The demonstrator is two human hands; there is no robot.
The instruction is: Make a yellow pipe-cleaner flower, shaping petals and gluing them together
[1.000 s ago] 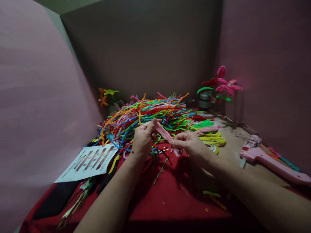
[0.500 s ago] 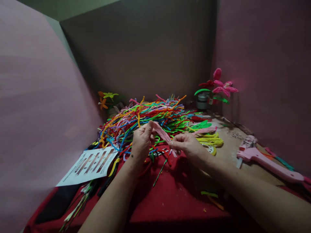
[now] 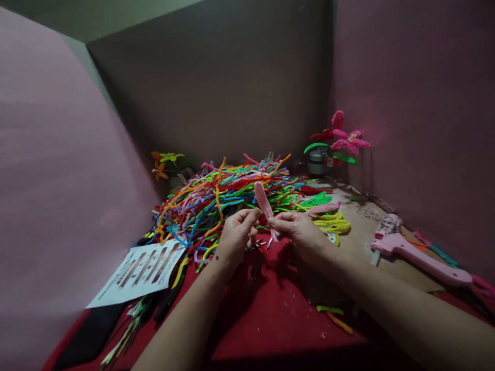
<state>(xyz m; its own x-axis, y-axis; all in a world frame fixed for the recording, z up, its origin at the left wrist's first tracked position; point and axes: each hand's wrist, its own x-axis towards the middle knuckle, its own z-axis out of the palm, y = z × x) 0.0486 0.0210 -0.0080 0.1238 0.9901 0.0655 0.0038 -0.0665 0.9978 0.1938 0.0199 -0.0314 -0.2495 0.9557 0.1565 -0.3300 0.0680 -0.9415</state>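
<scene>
A pink pipe-cleaner petal (image 3: 263, 200) stands upright, leaning slightly left, above the red cloth. My right hand (image 3: 301, 231) pinches it near its lower end, where loose pink ends hang below the fingers. Just left of the petal is my left hand (image 3: 240, 232), thumb and fingers drawn together; whether anything lies between them is hidden. Behind both hands rises a big heap of coloured pipe cleaners (image 3: 216, 191).
A pink glue gun (image 3: 421, 257) lies on the brown board (image 3: 363, 226) at right. Left are a printed sheet (image 3: 135, 273) and yellow-black handled pliers (image 3: 180, 273). Pink flowers (image 3: 350, 140) stand at back right; yellow pipe-cleaner loops (image 3: 334, 224) lie nearer.
My left hand has let go of the petal's upper tip and moved down beside its lower part. The petal has swung more upright in my right hand. The view has shifted slightly.
</scene>
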